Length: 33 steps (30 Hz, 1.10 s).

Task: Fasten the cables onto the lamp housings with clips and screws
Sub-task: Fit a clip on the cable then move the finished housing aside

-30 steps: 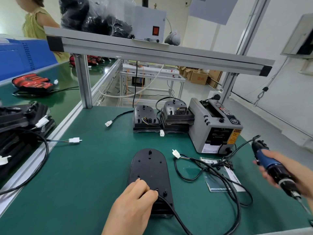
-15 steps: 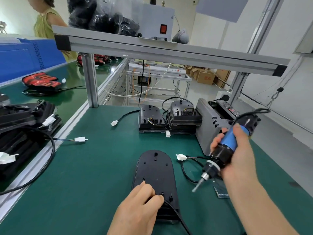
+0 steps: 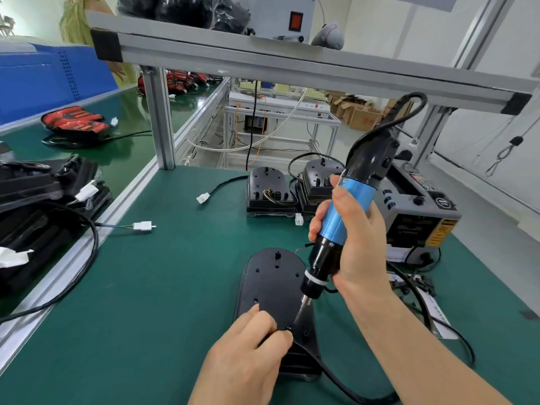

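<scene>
At lamp housing (image 3: 271,282) now: screwdriver (image 3: 324,258).

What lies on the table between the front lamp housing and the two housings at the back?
Head view: mostly bare green mat, plus one white connector before the back housings.

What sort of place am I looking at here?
Most likely a factory assembly line for lamps: a green workbench with an aluminium frame, a corded electric screwdriver held over a black lamp housing, and more housings waiting behind it.
</scene>
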### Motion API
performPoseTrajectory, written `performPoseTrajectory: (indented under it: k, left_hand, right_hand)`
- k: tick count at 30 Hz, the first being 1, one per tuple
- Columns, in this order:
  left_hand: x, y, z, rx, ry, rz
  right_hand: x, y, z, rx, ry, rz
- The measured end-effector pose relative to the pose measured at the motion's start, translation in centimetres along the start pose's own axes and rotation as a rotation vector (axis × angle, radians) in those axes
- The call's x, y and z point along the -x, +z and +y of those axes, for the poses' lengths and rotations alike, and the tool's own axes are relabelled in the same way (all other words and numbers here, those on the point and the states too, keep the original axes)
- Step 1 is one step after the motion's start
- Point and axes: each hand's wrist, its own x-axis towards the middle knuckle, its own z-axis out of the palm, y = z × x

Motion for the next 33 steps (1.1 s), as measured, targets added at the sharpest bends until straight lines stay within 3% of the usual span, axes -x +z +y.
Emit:
performPoseTrajectory:
  k: [15,26,33]
  left_hand:
    - [0.2,0.5,-0.5,0.021,0.019,-0.002]
    - [0.4,0.7,-0.6,0.017,0.020,0.017]
    - [0.4,0.7,-0.4,-0.021,0.009,0.000]
  right_hand:
    - [-0.2,1.1,0.4,0.010,0.042,-0.138]
    - [0.0,1.8,0.4,-0.044,0.035,-0.437]
    - [0.0,1.7,0.5,-0.066,0.031,-0.447]
